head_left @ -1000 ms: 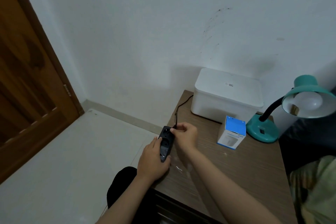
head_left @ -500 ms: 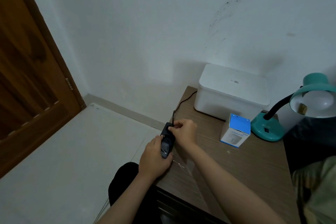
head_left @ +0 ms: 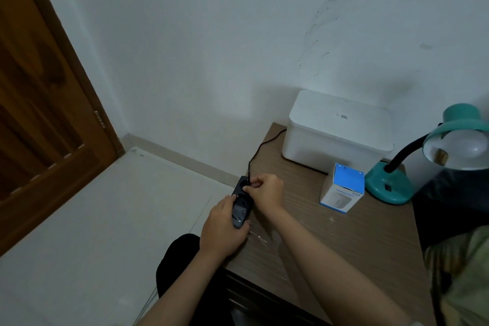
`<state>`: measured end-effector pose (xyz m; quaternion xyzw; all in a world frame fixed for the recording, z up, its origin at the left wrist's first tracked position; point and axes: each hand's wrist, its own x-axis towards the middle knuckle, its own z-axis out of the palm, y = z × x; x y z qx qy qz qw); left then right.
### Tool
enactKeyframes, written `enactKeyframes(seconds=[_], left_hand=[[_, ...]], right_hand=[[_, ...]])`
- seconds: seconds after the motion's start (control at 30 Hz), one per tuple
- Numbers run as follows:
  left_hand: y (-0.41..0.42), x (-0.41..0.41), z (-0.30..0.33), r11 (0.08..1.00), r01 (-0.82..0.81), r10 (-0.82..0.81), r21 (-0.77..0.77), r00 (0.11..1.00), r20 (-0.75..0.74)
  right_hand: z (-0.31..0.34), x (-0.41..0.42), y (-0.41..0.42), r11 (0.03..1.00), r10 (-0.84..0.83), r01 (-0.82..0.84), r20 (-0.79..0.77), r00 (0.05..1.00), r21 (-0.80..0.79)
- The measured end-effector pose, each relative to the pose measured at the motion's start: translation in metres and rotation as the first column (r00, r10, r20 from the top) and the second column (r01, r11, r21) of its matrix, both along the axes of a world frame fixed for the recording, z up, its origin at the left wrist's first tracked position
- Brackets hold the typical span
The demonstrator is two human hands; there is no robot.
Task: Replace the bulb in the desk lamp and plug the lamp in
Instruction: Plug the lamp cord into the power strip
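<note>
At the table's (head_left: 344,241) left edge, lower centre of frame, the left hand (head_left: 222,230) wraps the black power strip (head_left: 241,204), its length running up-frame. The right hand (head_left: 266,193), nearer the far socket, pinches what looks like the lamp's plug (head_left: 248,185) above it.

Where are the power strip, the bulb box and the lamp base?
power strip (head_left: 239,209): head view, dark top face between the hands.
bulb box (head_left: 348,177): head view, blue top flap.
lamp base (head_left: 389,188): head view, teal dome.

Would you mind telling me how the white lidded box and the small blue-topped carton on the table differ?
The white lidded box is plain white, broad, and sits against the wall; the blue-topped carton is much smaller, taller than wide, printed, and stands nearer the front, beside the lamp base. Both rest upright on the table.
</note>
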<state>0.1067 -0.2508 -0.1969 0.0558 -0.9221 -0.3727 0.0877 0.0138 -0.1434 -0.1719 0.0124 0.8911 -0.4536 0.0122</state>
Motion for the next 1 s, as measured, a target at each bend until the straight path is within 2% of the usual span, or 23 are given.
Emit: enactKeyframes(seconds=[0.27,0.33,0.37,0.43,0.5,0.57,0.73,0.87,1.0], left_hand=[[0.0,0.0,0.001,1.0,-0.002,0.002,-0.024,1.0,0.013],[0.0,0.0,0.002,0.999,-0.005,0.007,-0.041,0.999,0.041],[0.0,0.0,0.004,0.998,-0.004,0.008,-0.066,0.998,0.061],[0.001,0.0,0.005,0.977,0.02,-0.001,-0.214,0.996,0.087],[0.008,0.0,0.004,0.927,0.028,0.01,-0.373,0.995,0.099],[0.024,0.004,0.005,0.912,0.026,0.0,-0.41,0.998,0.062],[0.099,0.018,0.007,0.943,0.223,-0.258,-0.248,0.959,-0.118],[0.167,0.015,0.006,0.893,0.434,-0.448,-0.121,0.885,-0.126],[0.225,-0.011,-0.004,0.824,0.563,-0.566,-0.064,0.816,-0.12]], right_hand=[[-0.004,-0.006,0.004,1.0,0.013,-0.013,0.041,0.999,-0.004],[-0.006,0.001,0.008,0.996,0.029,-0.024,0.056,0.998,-0.082],[-0.007,0.008,0.012,0.989,0.035,-0.027,0.055,0.998,-0.144],[-0.011,0.028,0.026,0.976,0.041,-0.033,0.033,0.999,-0.213],[-0.018,0.052,0.049,0.982,0.003,-0.004,-0.005,1.0,-0.186],[-0.024,0.073,0.079,0.988,-0.061,0.054,-0.048,0.997,-0.145],[-0.041,0.095,0.17,0.954,-0.298,0.293,-0.138,0.944,-0.06],[-0.045,0.082,0.236,0.863,-0.498,0.505,-0.215,0.84,-0.024],[-0.039,0.054,0.282,0.826,-0.547,0.564,-0.245,0.801,-0.001]])
